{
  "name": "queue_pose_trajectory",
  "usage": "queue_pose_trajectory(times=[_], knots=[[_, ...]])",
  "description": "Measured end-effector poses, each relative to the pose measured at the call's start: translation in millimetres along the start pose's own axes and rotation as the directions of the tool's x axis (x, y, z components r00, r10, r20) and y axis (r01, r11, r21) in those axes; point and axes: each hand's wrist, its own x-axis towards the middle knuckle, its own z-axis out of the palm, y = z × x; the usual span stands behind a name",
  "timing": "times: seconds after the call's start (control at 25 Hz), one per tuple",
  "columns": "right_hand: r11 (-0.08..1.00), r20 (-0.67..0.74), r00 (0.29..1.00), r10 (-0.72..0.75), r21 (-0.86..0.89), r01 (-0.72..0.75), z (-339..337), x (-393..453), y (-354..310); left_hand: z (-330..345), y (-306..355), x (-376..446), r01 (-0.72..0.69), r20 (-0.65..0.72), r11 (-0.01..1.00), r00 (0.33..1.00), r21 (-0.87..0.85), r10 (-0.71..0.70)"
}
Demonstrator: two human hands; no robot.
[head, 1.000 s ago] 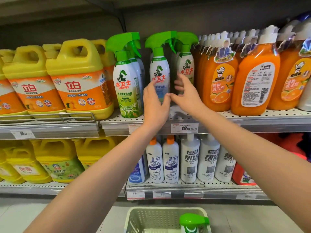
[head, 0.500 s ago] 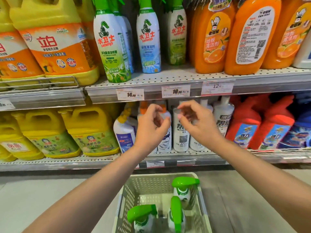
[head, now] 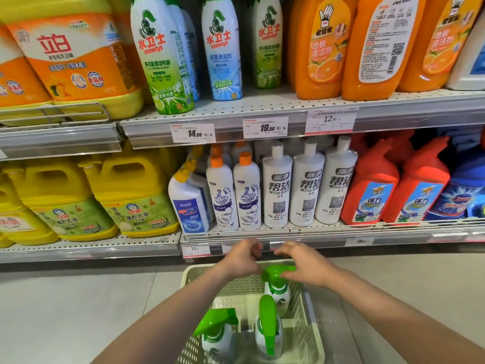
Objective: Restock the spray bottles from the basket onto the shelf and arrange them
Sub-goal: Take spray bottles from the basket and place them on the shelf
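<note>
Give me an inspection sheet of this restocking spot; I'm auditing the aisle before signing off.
Surface: upper shelf, perforated, price tags on its edge.
Job's things: three spray bottles in the basket; more standing on the upper shelf.
Clutter: yellow jugs, orange bottles, white bottles fill neighbouring spots.
Grippers: left hand and right hand over the rear spray bottle; grip unclear.
Cables: nothing seen.
Surroundings: pale tiled floor.
</note>
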Motion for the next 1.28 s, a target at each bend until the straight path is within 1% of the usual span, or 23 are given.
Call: queue_pose_trajectory(times=[0.08,0.16,0.32,0.4,0.52,0.64,0.8,0.96,1.04,1.08,1.28], knots=[[0.997,0.048,0.997,0.055,-0.06,-0.052,14.4,3.9,1.8,10.6,-8.3,2.8,0.02,0.03,1.0,0.999,-0.02,-0.019],[0.993,0.056,0.994,0.096,-0.076,-0.092,25.9,6.9,3.1,21.6,-13.5,6.1,0.018,0.033,1.0,0.999,0.012,-0.018],[0.984,0.026,0.986,0.164,-0.08,-0.161,39.2,7.7,4.2,36.4,-15.3,10.7,-0.015,-0.043,0.996,0.999,0.087,0.019],[0.983,-0.003,0.985,0.174,-0.066,-0.174,40.8,6.6,4.1,37.8,-15.2,11.5,-0.025,-0.063,0.994,0.998,0.104,0.031],[0.985,-0.008,0.986,0.167,-0.046,-0.167,40.8,4.7,3.6,37.2,-16.4,10.6,-0.05,-0.056,0.991,0.997,0.126,0.057],[0.986,-0.021,0.986,0.167,-0.009,-0.167,34.1,2.7,1.2,33.3,-15.7,7.1,-0.083,-0.054,0.993,0.995,0.088,0.088],[0.991,-0.028,0.991,0.131,0.012,-0.13,11.9,-0.3,-4.7,18.9,-6.2,0.7,-0.131,-0.055,0.991,0.99,0.002,0.131],[0.997,-0.042,0.997,0.072,0.031,-0.071,-24.3,-6.0,-15.3,-4.1,13.3,-13.3,-0.163,-0.059,0.962,0.986,-0.22,0.154],[0.999,-0.056,0.998,0.04,0.032,-0.038,-46.9,-10.8,-23.9,-16.2,20.8,-18.8,-0.174,-0.08,0.953,0.984,-0.248,0.159],[0.999,-0.065,0.998,0.023,0.028,-0.021,-58.4,-13.6,-28.6,-22.1,23.8,-21.6,-0.174,-0.07,0.952,0.984,-0.253,0.162],[0.996,-0.122,0.99,-0.075,0.042,0.081,-118.0,-31.2,-59.9,-41.3,39.4,-41.0,-0.183,0.053,0.943,0.977,-0.28,0.205]])
